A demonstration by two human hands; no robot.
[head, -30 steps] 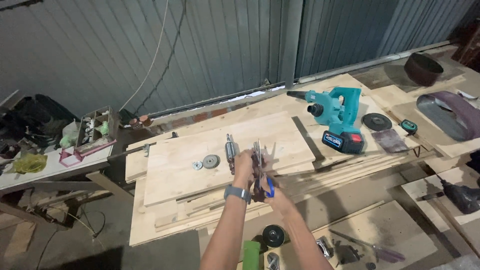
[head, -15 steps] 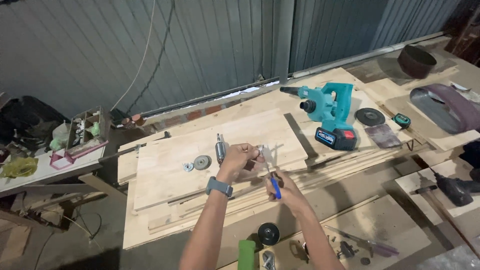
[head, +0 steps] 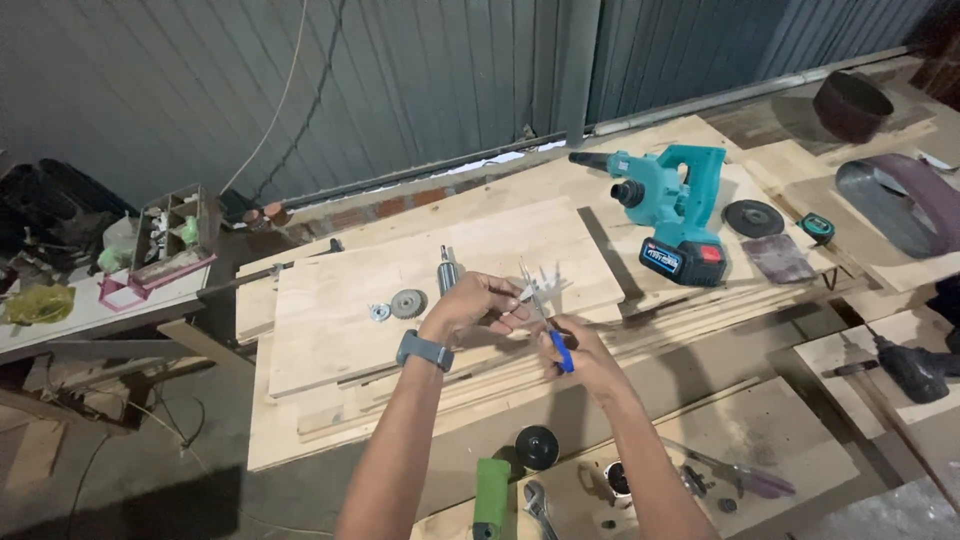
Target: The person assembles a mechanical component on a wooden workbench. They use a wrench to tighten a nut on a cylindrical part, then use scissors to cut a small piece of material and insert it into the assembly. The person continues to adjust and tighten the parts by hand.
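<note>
Both hands meet over the near edge of the stacked plywood boards (head: pixel 330 330). The left hand (head: pixel 478 303), grey watch (head: pixel 424 350) on its wrist, has its fingers curled and pinched round a small metal part (head: pixel 527 292), which sits right at the fingertips. The right hand (head: pixel 583 352) grips blue-handled pliers (head: pixel 548 322), fingers wrapped tight on the handle, tips pointing up into the part. Whether the plier tips actually bite the part is too small to tell.

Progress, judged from the layout: the work looks mid-way. A gear (head: pixel 407 302) and a smaller metal bit (head: pixel 379 312) lie loose on the board just left of the hands, and a metal shaft (head: pixel 447 271) lies just beyond them — so several pieces are off and set aside, while the one in hand is being worked on and nothing looks refitted.

Versus a second ago: the hands were then lower and nearer the body with the part held up; now they sit further out over the board, closer to the loose gear, and the view has moved in and tilted down.

Around: a teal cordless blower (head: pixel 672 208) far right on the boards, a black disc (head: pixel 752 217) and a tape measure (head: pixel 817 227) beyond it, a drill (head: pixel 910 368) on the right, a green-handled tool (head: pixel 491 497) near the body.
</note>
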